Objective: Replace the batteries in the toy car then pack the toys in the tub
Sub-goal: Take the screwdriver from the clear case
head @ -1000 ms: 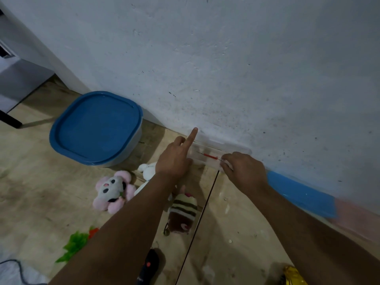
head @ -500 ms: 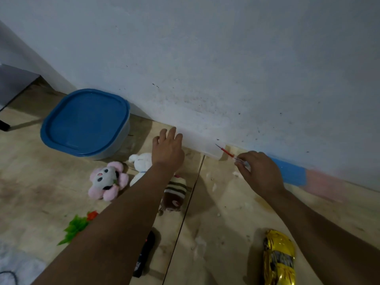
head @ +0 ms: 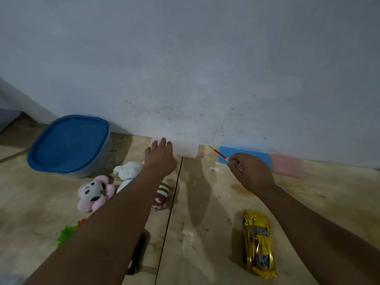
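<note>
The golden toy car [head: 258,243] lies on the floor at the lower right, near my right forearm. The tub [head: 70,145], grey with a blue lid on it, stands at the left by the wall. My right hand [head: 249,173] is closed around a small screwdriver [head: 223,157] with a red shaft, its tip pointing up-left towards the wall. My left hand [head: 160,159] rests flat with fingers spread on a clear plastic box [head: 186,150] against the wall. A pink plush [head: 94,193], a white plush [head: 128,171] and a striped brown plush [head: 161,194] lie beside my left arm.
A blue and pink strip [head: 261,160] lies along the base of the wall at the right. A black remote-like object [head: 136,256] and a green leafy toy [head: 66,233] lie at the lower left. A seam in the floor [head: 168,223] runs towards me.
My right hand has drawn the screwdriver out of the clear box and moved right with it. My left hand went from pointing to flat on the box. The view shifted, bringing the golden car in.
</note>
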